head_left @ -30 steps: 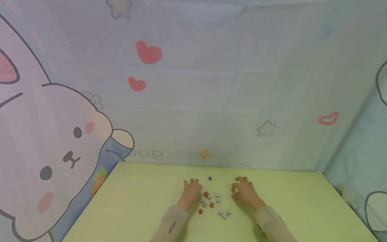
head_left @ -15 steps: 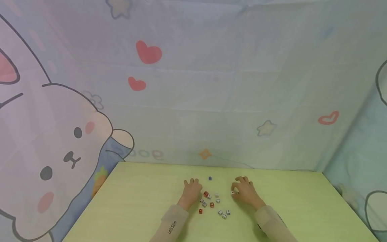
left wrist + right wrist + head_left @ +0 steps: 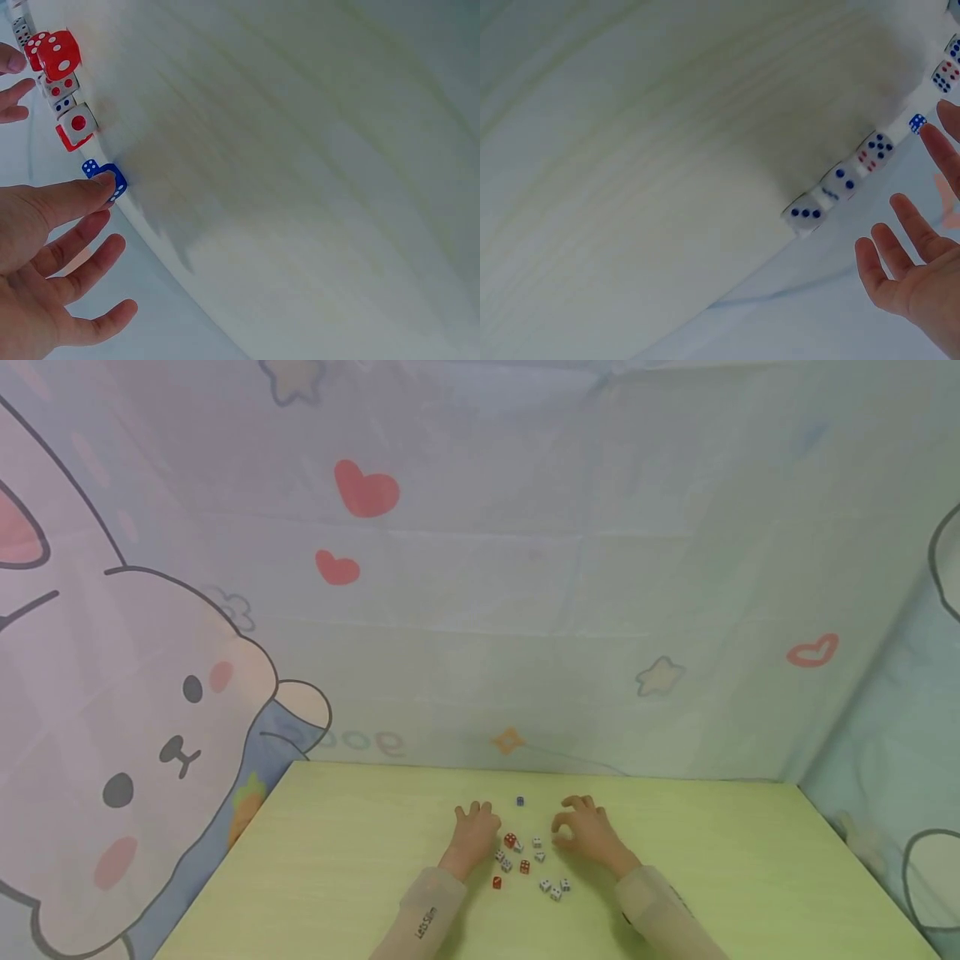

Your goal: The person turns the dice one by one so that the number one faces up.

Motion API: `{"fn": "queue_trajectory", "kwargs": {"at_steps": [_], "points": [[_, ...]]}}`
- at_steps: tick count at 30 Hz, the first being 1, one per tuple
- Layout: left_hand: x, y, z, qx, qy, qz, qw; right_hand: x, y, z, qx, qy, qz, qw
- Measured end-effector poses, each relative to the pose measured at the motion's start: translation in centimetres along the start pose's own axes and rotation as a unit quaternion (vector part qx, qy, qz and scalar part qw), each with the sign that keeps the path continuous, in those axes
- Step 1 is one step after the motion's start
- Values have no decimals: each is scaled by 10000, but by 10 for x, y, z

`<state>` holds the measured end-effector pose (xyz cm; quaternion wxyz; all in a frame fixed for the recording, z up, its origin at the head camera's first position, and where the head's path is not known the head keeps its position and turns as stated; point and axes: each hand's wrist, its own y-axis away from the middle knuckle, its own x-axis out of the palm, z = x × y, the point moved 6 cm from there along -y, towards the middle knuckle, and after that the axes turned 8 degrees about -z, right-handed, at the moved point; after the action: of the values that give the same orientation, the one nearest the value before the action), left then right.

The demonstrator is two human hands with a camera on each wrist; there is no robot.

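Left hand [image 3: 474,837]: fingers pinch blue die [image 3: 120,181], partly hidden. Right hand [image 3: 596,837]: fingers loosely parted, cropped in wrist view.

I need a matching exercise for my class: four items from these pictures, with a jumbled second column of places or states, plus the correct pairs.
Column one
1. Three grouped white cubic dice
2. Lone blue cubic die
3. Bare left hand
4. Pale fabric backdrop

Column two
A. Touching another blue die, as the left wrist view shows
B. Printed with red hearts
C. Farthest back of all the dice in the head view
D. At the right front of the dice in the head view

Pairs: 1-D, 2-C, 3-A, 4-B
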<state>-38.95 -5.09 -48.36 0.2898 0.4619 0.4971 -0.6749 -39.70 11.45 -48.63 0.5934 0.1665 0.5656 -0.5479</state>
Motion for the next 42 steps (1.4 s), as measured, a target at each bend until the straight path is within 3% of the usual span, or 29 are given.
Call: {"fn": "queue_trajectory", "kwargs": {"at_steps": [15, 42], "points": [[-2, 0, 0, 8, 4, 49, 10000, 18, -5, 16, -186, 24, 107, 9998], [-4, 0, -1, -30, -37, -41, 10000, 10, -2, 6, -244, 510, -48, 9984]]}}
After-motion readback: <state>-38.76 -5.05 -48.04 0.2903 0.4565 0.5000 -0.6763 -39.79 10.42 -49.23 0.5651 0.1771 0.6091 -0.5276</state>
